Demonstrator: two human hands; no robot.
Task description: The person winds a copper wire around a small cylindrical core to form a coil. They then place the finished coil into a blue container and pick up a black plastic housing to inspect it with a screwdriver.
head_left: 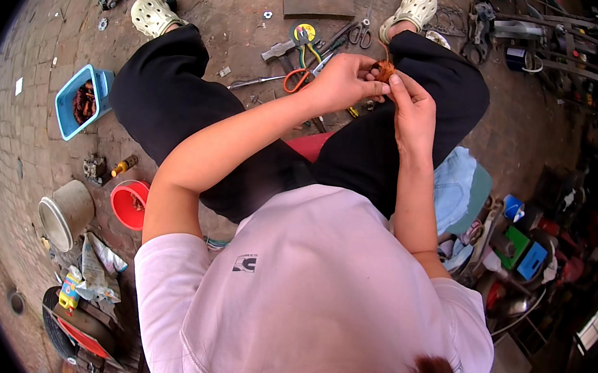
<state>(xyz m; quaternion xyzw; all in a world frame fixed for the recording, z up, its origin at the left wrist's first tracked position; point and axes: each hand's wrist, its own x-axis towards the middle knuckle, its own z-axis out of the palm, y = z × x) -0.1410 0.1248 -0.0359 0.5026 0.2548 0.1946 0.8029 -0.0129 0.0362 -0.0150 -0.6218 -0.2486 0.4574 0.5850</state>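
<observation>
Above my right knee, both hands meet on a small bundle of copper-coloured wire (384,70), which looks like a motor winding. A loose strand sticks up from it. My left hand (350,83) grips it from the left, with thumb and fingers closed round its edge. From the right, my right hand (412,111) pinches it between thumb and fingertips. On the ground just left of the hands lie a hammer (278,50), green-and-yellow pliers (304,44), a tool with orange loop handles (296,81) and small dark scissors (361,34). The bundle's underside is hidden by my fingers.
At left stand a blue basket (67,100) of dark reddish-brown pieces, a red bucket (119,204) and a grey-white bucket (74,210). A flat dark slab (318,1) lies ahead. Metal frames (548,31) and a cluttered pile with a green box (515,247) fill the right.
</observation>
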